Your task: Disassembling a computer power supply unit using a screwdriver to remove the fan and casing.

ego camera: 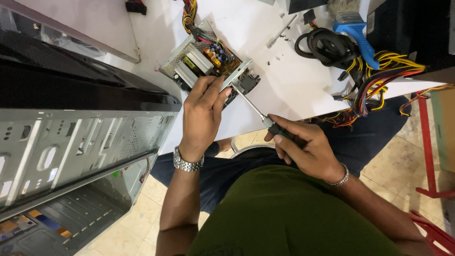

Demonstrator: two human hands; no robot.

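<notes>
Left hand point(203, 110): closed over the near edge of the opened power supply point(204, 60), fingers pressed on its metal frame.
Right hand point(303, 144): wrapped around the screwdriver point(256, 110), whose tip is set at the unit's near corner.
Power supply: laid on the white table point(265, 52), at its front edge.
Left side: a grey computer case point(71, 156) is stood close by.
Right side: a coiled black cable point(329, 46), a blue brush point(358, 35) and bundled coloured wires point(379, 78) are spread.

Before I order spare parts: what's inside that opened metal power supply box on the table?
Inside the power supply box: a circuit board with capacitors, grey heat sinks and a yellow part. The left hand covers the near corner; under the board stays hidden.
</notes>
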